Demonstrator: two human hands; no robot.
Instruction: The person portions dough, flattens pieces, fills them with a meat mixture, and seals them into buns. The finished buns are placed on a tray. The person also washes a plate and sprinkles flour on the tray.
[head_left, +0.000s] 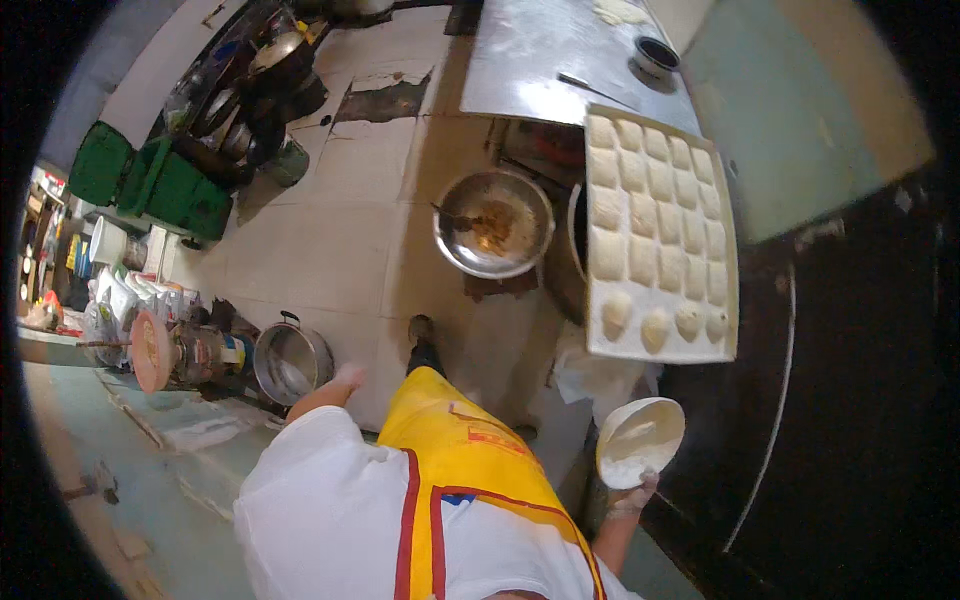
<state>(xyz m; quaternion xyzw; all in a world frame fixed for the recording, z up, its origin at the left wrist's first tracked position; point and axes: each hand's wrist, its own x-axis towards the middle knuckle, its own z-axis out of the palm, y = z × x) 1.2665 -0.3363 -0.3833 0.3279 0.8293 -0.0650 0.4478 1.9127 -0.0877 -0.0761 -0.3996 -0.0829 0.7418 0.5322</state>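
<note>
My right hand point(636, 494) grips the rim of a tilted white bowl point(641, 430). White powder, like flour, lies in the bottom of the bowl. Beyond the bowl is a large pale tray point(660, 351) with rows of dough pieces point(640, 219), most of them oblong and a few at the near end round. On the other side, my left hand point(350, 377) hangs beside a metal pot point(293, 364), apart from it. Its fingers are smeared, so their pose does not show.
A steel basin point(493, 223) with brown food and a utensil stands ahead, low down. Behind it is a metal worktable point(530, 45) with a dark-rimmed bowl point(655, 58). A green bin point(175, 190) is at the left, near a pink-rimmed round thing point(152, 350). Tiles are broken at the back.
</note>
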